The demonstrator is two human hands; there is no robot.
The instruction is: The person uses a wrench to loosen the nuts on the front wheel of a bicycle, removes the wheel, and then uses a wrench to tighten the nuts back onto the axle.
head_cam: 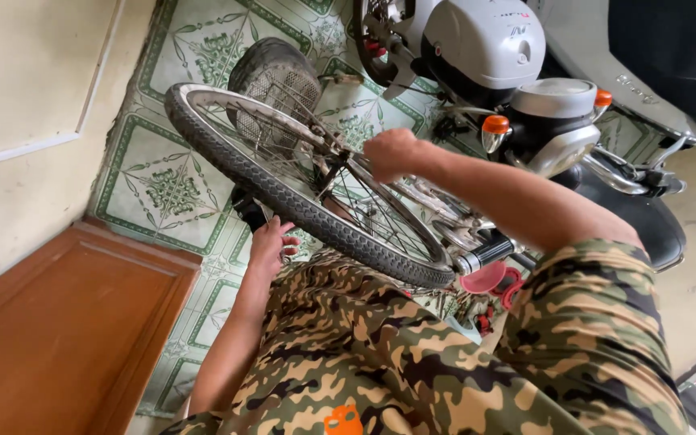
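A: Position of the bicycle wheel (283, 173)?

B: It is seen tilted across the frame centre, above the tiled floor (163, 189), with 1 wire basket (277, 84) at 12 o'clock of it and 1 scooter (525, 89) at 2 o'clock.

A: Hands?

B: The right hand (392, 153) is closed at the hub; what is gripped cannot be told. The left hand (270, 246) is held half-open at 6 o'clock, just beside the tyre, nothing held.

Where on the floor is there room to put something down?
Bare green patterned floor tiles lie between the cream wall, the brown wooden door and the black-tyred bicycle wheel. It is crowded on the other side, around the wire basket and grey scooter.
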